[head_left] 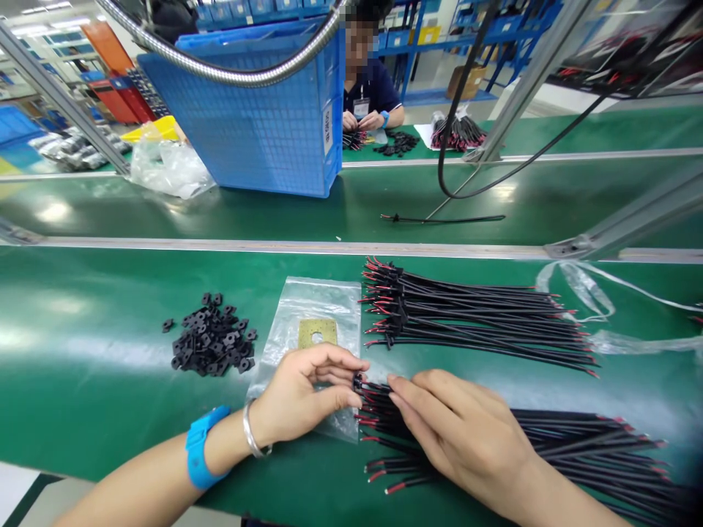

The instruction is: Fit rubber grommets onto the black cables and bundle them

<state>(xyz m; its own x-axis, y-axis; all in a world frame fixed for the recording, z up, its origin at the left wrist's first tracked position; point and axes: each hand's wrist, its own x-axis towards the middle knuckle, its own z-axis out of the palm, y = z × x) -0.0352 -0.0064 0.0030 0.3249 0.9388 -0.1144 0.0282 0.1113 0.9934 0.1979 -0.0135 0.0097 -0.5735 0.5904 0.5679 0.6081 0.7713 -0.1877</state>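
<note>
My left hand [304, 391] pinches a small black part [358, 382] at the end of a wire, fingers closed round it. Beside it my right hand [461, 428] lies over a bundle of black and red wires [593, 450], its fingertips meeting the same wire end. A second bundle of the same wires [477, 315] lies farther back. To the left a heap of small black rubber parts [211, 345] rests on the green mat. Under my left hand is a clear plastic bag [313, 311] with a yellow tag [317, 333].
A blue plastic crate [258, 117] and a clear bag [168, 168] stand on the green conveyor belt [384, 201]. Beyond it a co-worker [367, 91] handles wires. A metal hose [231, 69], a black cable [455, 124] and slanted aluminium posts [527, 77] cross above.
</note>
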